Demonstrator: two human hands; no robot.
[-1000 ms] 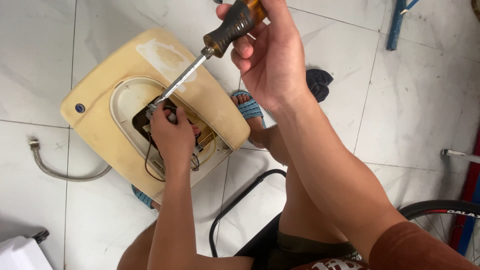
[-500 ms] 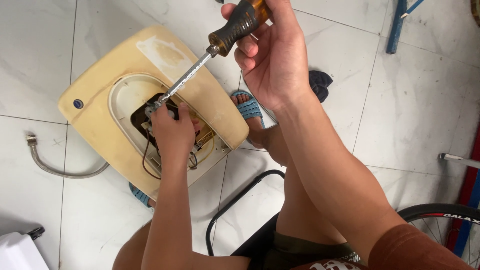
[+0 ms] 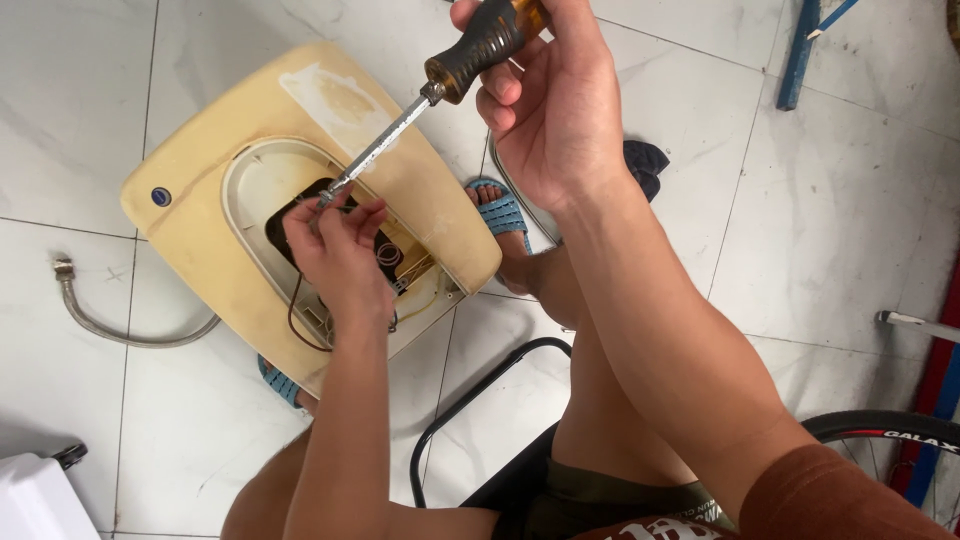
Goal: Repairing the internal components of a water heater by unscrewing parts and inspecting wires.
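A yellowed plastic appliance housing (image 3: 240,130) lies on the tiled floor with an oval opening showing wires inside. My right hand (image 3: 550,110) grips a screwdriver (image 3: 440,85) by its black and amber handle, the shaft slanting down-left to the opening. My left hand (image 3: 335,250) pinches something small at the screwdriver's tip, over the dark inside of the housing; what it pinches is too small to tell. A dark wire (image 3: 297,325) loops out below my left hand.
A flexible metal hose (image 3: 120,330) lies on the floor at left. A black stool frame (image 3: 470,400) is under my legs. Blue sandals (image 3: 500,212) are on my feet. A bicycle tyre (image 3: 880,430) and blue bars sit at right, a white object (image 3: 35,500) at bottom left.
The view has shifted slightly. My left fingers have risen from inside the opening to the screwdriver's tip. My right hand keeps its grip on the handle.
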